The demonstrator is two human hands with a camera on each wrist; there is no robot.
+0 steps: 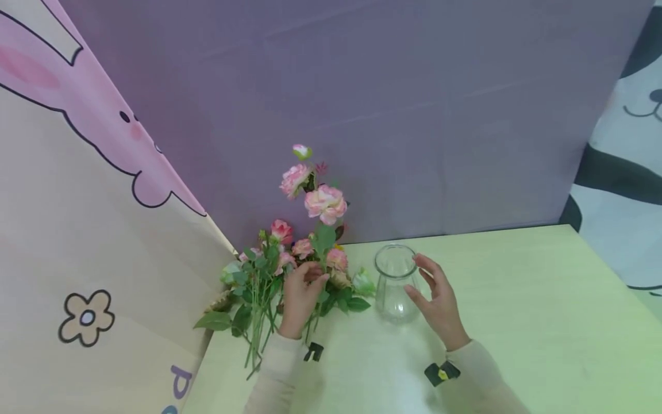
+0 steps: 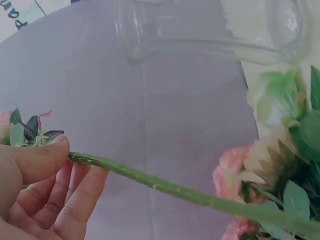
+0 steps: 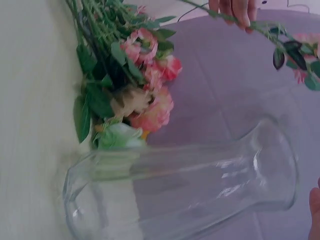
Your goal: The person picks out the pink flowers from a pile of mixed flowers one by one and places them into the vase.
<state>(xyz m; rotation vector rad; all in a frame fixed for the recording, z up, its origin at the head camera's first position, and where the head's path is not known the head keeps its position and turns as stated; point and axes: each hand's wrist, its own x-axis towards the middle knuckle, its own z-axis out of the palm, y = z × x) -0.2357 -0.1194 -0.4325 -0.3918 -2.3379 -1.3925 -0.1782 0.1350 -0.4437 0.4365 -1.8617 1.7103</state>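
My left hand (image 1: 301,293) pinches the green stem (image 2: 165,186) of an artificial pink flower between thumb and fingers. Its pale pink blooms (image 1: 326,203) rise above the hand, with a small bud at the top. A clear glass vase (image 1: 397,299) with a flared rim stands upright to the right, nothing in it. Beside the vase, my right hand (image 1: 438,300) is held with thumb and fingers spread and loosely bent. Only a bit of this hand shows at the edge of the right wrist view, apart from the glass; in the head view its fingertips overlap the vase's outline.
A heap of artificial flowers (image 1: 258,276) lies on the table's left side, stems toward the front. A pale green bloom (image 3: 119,136) lies close to the vase. Behind the pale table (image 1: 517,299) hangs a purple-grey cloth (image 1: 393,115); a printed panel (image 1: 129,247) borders the left.
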